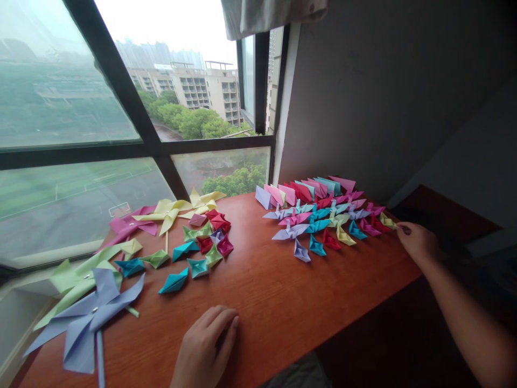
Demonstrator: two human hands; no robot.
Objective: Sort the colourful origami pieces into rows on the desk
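Observation:
My right hand (418, 240) reaches to the table's right end. Its thumb and forefinger are closed on the tip of a pale yellow paper boat (388, 221) at the end of a row. Other folded boats stand beside it, among them a blue paper boat (357, 230) and a yellow paper boat (346, 235). Near the front edge my left hand (208, 345) rests on the table (274, 307), fingers curled together, with nothing visible in them. Beyond it lies a loose group of paper boats, including a teal paper boat (174, 281).
Paper pinwheels lie at the left, a lavender pinwheel (95, 312) in front. Behind the boats on the right are paper cranes (291, 231) and folded paper planes (317, 187). A window (151, 143) borders the far left side, and a grey wall (363, 108) rises behind.

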